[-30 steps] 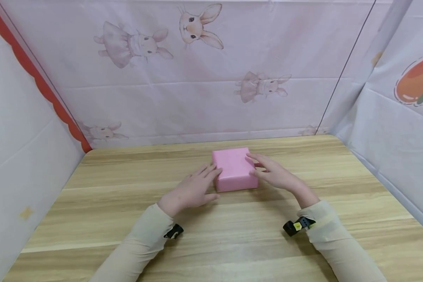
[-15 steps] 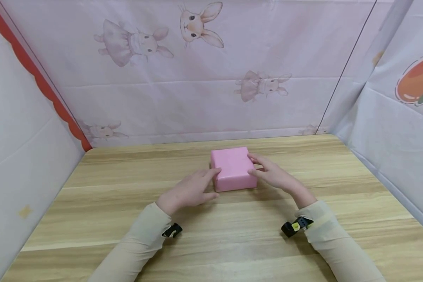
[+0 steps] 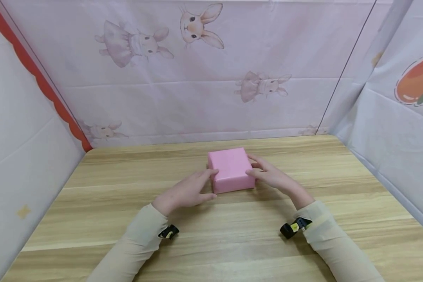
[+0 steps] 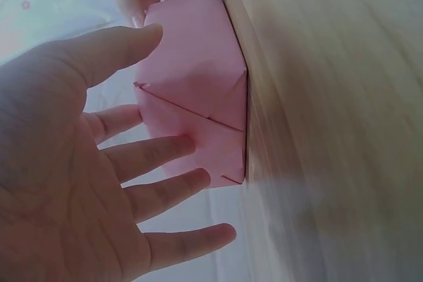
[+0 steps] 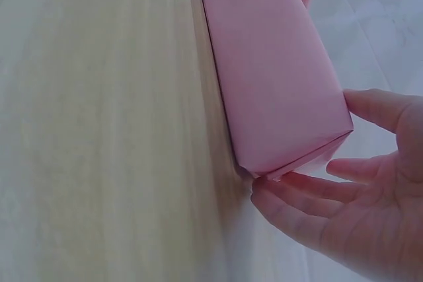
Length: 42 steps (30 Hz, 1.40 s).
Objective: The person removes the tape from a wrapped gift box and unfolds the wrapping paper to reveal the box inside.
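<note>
That pink box (image 3: 230, 163) has edged toward the left hand (image 3: 187, 190), whose wide-spread fingers touch it. The right hand (image 3: 273, 175) grips the opposite end, probably for steadiness.

No lettering could be read. The yellow patch (image 3: 295, 227) on the black wrist camera (image 3: 287, 231) just behind the right hand (image 3: 273, 174) showed too small for any marks to be made out.

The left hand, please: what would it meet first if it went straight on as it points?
The pink, paper-wrapped rectangular box; the left hand seems right against it, though exact contact is unclear.
</note>
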Each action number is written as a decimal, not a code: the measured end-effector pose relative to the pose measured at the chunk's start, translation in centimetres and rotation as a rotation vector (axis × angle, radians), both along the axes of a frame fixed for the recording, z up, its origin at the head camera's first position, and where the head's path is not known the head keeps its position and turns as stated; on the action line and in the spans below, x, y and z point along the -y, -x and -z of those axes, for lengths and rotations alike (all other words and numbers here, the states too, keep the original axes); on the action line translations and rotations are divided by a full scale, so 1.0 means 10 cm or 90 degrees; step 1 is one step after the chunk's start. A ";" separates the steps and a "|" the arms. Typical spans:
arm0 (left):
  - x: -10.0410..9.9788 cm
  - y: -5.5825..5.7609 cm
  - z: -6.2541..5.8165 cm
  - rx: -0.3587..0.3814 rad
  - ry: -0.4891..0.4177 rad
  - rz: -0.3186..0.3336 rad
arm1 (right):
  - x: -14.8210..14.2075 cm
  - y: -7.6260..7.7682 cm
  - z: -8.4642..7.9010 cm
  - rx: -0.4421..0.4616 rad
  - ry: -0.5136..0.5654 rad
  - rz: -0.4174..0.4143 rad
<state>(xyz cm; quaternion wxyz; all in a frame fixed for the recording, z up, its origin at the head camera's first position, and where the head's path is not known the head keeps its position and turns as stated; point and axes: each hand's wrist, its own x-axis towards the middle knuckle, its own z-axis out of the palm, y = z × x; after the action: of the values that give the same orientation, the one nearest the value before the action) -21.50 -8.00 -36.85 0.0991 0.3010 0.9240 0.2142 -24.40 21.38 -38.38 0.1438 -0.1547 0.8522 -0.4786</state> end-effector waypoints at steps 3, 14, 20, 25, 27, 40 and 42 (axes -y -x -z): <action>0.01 -0.01 0.00 -0.005 -0.003 0.004 | 0.00 0.00 0.00 0.001 -0.004 -0.001; 0.02 0.04 0.01 -0.012 -0.026 0.010 | 0.03 -0.03 0.02 0.008 -0.002 0.009; 0.02 0.04 0.04 -0.003 -0.046 -0.004 | 0.06 -0.05 -0.02 0.019 -0.009 0.024; 0.02 0.04 0.06 0.030 -0.107 -0.046 | 0.08 -0.07 -0.05 0.023 -0.014 0.027; 0.01 0.05 0.06 0.054 -0.157 -0.072 | 0.09 -0.08 -0.05 0.018 -0.013 0.023; -0.06 0.09 0.09 0.163 -0.461 -0.232 | 0.18 -0.10 -0.06 0.023 0.100 0.061; -0.09 0.08 0.08 0.177 -0.496 -0.250 | 0.19 -0.08 -0.06 0.034 0.124 0.083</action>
<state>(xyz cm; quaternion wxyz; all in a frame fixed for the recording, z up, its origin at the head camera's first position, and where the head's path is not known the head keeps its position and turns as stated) -22.29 -7.13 -37.70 0.0591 0.1034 0.7922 0.5986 -23.57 19.45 -37.77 0.1198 -0.0994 0.8059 -0.5712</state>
